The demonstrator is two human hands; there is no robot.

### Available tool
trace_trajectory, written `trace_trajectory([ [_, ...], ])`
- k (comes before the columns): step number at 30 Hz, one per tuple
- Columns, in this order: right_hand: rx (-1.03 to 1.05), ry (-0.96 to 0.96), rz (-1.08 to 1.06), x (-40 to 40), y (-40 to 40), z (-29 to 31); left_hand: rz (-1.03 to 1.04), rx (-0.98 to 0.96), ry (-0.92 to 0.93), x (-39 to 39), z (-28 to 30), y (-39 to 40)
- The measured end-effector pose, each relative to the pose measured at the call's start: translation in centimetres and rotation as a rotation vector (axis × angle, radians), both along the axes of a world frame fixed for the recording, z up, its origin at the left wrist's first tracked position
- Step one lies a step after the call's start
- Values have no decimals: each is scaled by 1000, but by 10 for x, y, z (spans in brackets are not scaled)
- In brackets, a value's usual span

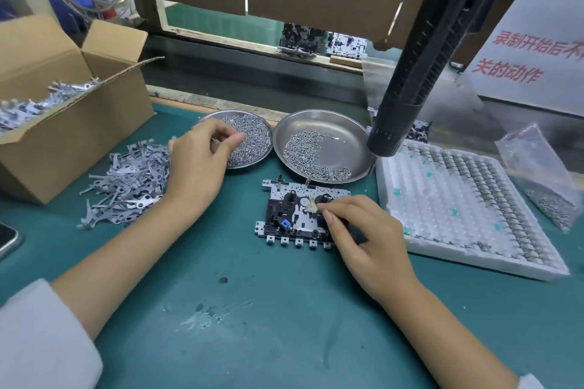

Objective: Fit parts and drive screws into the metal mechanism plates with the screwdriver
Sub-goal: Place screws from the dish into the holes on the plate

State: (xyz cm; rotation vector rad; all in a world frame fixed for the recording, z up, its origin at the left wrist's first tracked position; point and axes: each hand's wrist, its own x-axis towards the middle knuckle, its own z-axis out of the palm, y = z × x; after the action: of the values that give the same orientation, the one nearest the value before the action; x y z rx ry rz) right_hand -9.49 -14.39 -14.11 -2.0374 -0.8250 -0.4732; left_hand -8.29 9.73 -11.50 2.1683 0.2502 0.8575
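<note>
A metal mechanism plate (294,215) with black parts and a small blue piece lies flat on the green mat. My right hand (363,240) rests on its right end, thumb and forefinger pinching a small part against the plate. My left hand (199,161) hovers at the near edge of the left steel dish (265,126), fingertips pinched together over the screws; what they hold is too small to tell. A black electric screwdriver (420,69) hangs above the right steel dish (357,136), held by neither hand.
A pile of flat grey metal levers (126,180) lies left of my left hand, beside an open cardboard box (72,123) holding more. A white foam tray (467,208) of small parts and a plastic bag of screws (543,180) sit right. A phone (8,240) lies at the left edge.
</note>
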Motion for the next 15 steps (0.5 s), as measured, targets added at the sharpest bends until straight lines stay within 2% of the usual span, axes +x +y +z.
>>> trace_trajectory([
  [4,63,-33,-79,1,0,2,-132,-25,-119,-16,-4,-39],
  [9,15,-58,-146,12,6,20,-287,-154,-137,-23,-8,-79],
  [15,-229,252,-185,63,28,49,-278,-379,-164,-24,-12,-67],
])
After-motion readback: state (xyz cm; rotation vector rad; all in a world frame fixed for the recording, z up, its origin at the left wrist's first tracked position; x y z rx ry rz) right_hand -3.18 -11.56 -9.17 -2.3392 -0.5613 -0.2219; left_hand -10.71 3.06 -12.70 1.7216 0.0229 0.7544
